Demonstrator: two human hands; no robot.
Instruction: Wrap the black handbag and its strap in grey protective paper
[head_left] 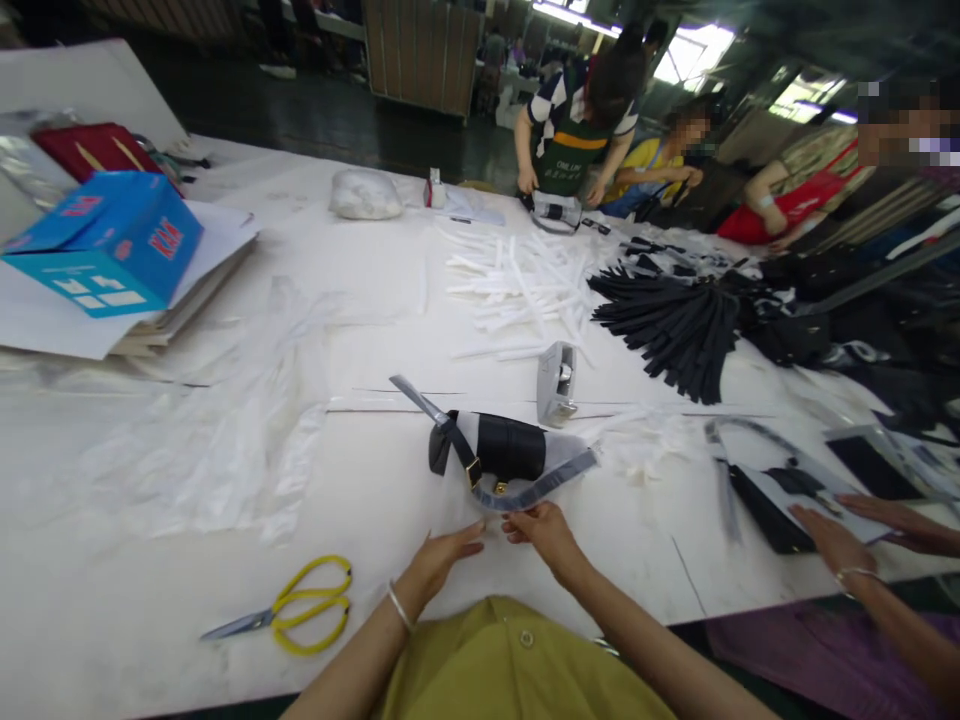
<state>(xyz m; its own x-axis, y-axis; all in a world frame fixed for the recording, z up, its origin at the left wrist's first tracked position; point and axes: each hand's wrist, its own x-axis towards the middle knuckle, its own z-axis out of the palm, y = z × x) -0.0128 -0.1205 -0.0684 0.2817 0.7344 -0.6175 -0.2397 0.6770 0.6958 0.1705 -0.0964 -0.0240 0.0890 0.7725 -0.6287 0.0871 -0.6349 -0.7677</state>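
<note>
A small black bag (511, 447) lies on the white table in front of me, partly wrapped in white material. Its strap (536, 492), covered in clear film, curves along the near side, with a gold buckle beside the bag. My left hand (442, 563) is just below the strap, fingers apart and holding nothing that shows. Beside it, my right hand (541, 533) touches the strap's lower edge with its fingertips pressed together; what they hold is too small to make out.
Yellow-handled scissors (311, 605) lie at the left front. Beyond the bag stand a tape dispenser (556, 383), white strips (517, 285) and black straps (675, 320). A blue box (112, 240) sits back left. A co-worker's hands (840, 545) are at the right.
</note>
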